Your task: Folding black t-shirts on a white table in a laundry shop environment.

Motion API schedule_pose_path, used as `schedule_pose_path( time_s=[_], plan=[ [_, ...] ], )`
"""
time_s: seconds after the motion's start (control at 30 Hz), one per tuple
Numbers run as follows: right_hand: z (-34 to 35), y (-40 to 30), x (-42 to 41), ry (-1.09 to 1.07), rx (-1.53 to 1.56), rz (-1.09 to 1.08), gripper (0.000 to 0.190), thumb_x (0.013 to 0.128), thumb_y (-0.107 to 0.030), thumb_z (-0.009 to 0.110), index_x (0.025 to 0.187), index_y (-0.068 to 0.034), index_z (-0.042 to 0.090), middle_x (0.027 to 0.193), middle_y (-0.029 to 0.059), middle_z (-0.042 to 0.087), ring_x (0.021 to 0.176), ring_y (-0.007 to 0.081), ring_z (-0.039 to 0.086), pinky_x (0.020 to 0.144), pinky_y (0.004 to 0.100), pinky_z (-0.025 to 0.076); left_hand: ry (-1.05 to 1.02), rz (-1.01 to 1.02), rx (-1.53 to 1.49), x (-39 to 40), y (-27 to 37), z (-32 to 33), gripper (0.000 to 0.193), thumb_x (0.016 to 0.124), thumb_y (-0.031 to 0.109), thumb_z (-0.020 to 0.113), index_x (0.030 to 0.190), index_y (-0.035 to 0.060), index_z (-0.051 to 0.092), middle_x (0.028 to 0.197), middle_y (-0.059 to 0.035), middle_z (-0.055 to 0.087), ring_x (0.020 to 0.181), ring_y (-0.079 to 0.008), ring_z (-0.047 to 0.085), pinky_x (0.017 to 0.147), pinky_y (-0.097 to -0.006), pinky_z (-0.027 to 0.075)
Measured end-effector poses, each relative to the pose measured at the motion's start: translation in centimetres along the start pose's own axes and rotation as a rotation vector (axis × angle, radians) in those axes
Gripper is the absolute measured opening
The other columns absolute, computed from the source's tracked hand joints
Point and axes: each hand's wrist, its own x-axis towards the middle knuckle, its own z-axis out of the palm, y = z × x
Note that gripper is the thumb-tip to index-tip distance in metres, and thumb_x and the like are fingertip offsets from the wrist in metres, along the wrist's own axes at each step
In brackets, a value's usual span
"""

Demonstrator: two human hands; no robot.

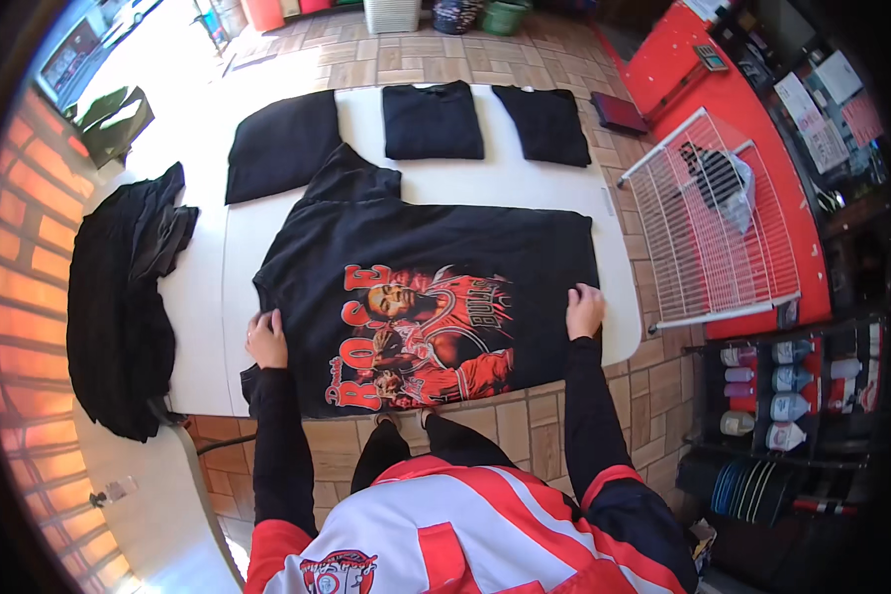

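A black T-shirt with a red basketball print [542,252] lies spread sideways on the white table [616,312], its near side reaching the front edge. My left hand [268,340] pinches the shirt's collar end at the left. At the hem on the right, my right hand [585,310] has its fingertips on the cloth, thumb and fingers close together. Beyond the shirt lie a folded black garment [286,141] at the left, a folded black T-shirt [432,122] in the middle and another folded black garment [546,125] at the right.
A heap of black garments [119,319] lies on the table's left side. To the right stand a white wire rack [713,223] with a plastic bag in it and a dark shelf with several bottles [790,407]. A second pale tabletop [156,520] is at the lower left. Baskets [392,15] stand beyond the table.
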Motion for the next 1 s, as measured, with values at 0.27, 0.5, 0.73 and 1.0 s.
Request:
schedule_pose_path(
  time_s=[0.27, 0.5, 0.73, 1.0],
  plan=[
    [2.4, 3.0, 4.0, -0.210, -0.153, 0.296, 0.044, 0.079, -0.037, 0.058, 0.093, 0.005, 0.058, 0.094, 0.0239, 0.058, 0.092, 0.0399, 0.053, 0.082, 0.0446, 0.042, -0.101, -0.095, 0.191, 7.8, -1.9, 2.3, 0.032, 0.070, 0.019, 0.060, 0.100, 0.0088, 0.055, 0.099, -0.0132, 0.052, 0.094, -0.0308, 0.052, 0.076, -0.0424, 0.046],
    [0.0, 4.1, 3.2, -0.416, 1.189, 0.740, 0.051, 0.079, -0.027, 0.065, 0.113, 0.008, 0.049, 0.114, 0.0124, 0.053, 0.105, 0.0229, 0.049, 0.089, 0.0317, 0.038, 0.047, -0.070, 0.034, 9.0, -3.7, 3.4, 0.021, 0.077, 0.019, 0.055, 0.092, 0.0045, 0.055, 0.099, -0.0162, 0.052, 0.094, -0.0329, 0.052, 0.078, -0.0426, 0.045],
    [-2.2, 5.2, 3.4, -0.289, 1.318, 0.801, 0.043, 0.076, -0.018, 0.069, 0.108, 0.004, 0.052, 0.111, 0.0114, 0.054, 0.102, 0.0199, 0.051, 0.090, 0.0309, 0.038, -0.359, -0.246, -0.632, 12.3, -3.4, 0.4, 0.028, 0.073, 0.005, 0.053, 0.101, 0.0000, 0.047, 0.102, -0.0168, 0.055, 0.087, -0.0311, 0.058, 0.077, -0.0374, 0.048],
    [-8.0, 6.5, 0.6, -0.542, 1.445, 0.644, 0.018, 0.083, -0.013, 0.058, 0.099, -0.006, 0.054, 0.095, 0.0049, 0.060, 0.086, 0.0166, 0.058, 0.079, 0.0309, 0.045, -0.677, -0.327, -1.573, 8.2, -7.2, -10.3, 0.044, 0.063, -0.010, 0.039, 0.105, -0.0067, 0.055, 0.106, -0.0166, 0.055, 0.099, -0.0263, 0.054, 0.088, -0.0343, 0.043]
  ],
)
